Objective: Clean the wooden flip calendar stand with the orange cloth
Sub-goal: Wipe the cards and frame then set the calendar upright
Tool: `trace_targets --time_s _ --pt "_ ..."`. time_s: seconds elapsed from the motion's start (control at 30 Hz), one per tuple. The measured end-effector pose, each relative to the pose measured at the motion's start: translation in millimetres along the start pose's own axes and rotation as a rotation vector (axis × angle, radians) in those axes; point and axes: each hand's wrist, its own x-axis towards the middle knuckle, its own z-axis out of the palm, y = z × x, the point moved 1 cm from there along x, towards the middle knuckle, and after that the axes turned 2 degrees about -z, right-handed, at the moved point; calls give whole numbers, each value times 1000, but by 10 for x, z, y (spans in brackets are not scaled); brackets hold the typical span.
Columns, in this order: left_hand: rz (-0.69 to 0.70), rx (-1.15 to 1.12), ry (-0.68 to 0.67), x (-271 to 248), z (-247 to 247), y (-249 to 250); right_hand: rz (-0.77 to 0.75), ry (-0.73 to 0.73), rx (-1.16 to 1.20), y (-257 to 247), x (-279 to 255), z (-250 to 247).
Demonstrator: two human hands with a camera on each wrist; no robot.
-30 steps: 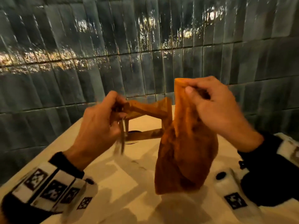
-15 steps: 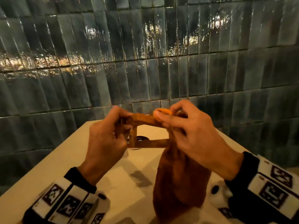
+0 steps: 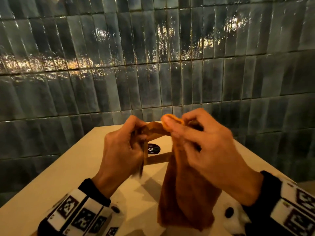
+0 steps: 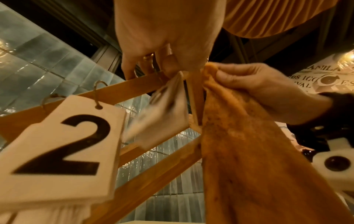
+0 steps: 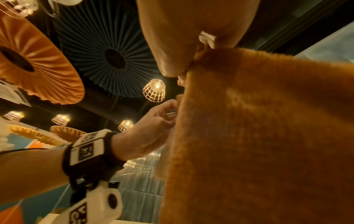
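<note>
The wooden flip calendar stand [image 3: 154,132] is held up above the table, my left hand [image 3: 122,150] gripping its left end. In the left wrist view its top bar [image 4: 122,89] carries hanging number cards, one showing a 2 [image 4: 63,145], another blurred beside it. My right hand [image 3: 202,147] pinches the orange cloth [image 3: 185,193] over the right end of the top bar, and the rest of the cloth hangs down long. In the right wrist view the cloth [image 5: 258,136] fills most of the frame and hides the stand.
A beige table [image 3: 71,178] lies below my hands, with a round black sticker [image 3: 153,149] behind the stand. A dark glossy tiled wall [image 3: 153,74] rises right behind the table. Wrist cameras with marker tags sit on both wrists.
My right hand has brought the cloth's top down from beside the stand onto the right end of its top bar. Both hands and the stand now sit closer together.
</note>
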Motion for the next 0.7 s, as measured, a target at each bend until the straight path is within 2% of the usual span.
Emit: trace_targets --time_s 0.1,0.2,0.3,0.4,0.47,0.5,0.6,0.7 --pt "-4 -33 38 15 -26 20 -36 -68 -43 -71 -7 44" --pt "-27 -71 87 21 -128 14 -13 -126 -131 82 -114 -25" --pt "144 76 95 -14 -241 35 88 -183 -127 279 -226 -163" --pt "242 149 96 -58 -351 75 231 -17 -183 465 -244 -301" --pt "304 162 56 -83 -389 113 255 118 -111 491 -196 -386" --pt "341 167 33 -95 -387 136 238 140 -50 449 -162 -407" --pt "443 203 3 -119 -320 209 150 5 63 223 -32 -358" --pt "557 279 29 -172 -258 281 280 -232 39 121 78 -237"
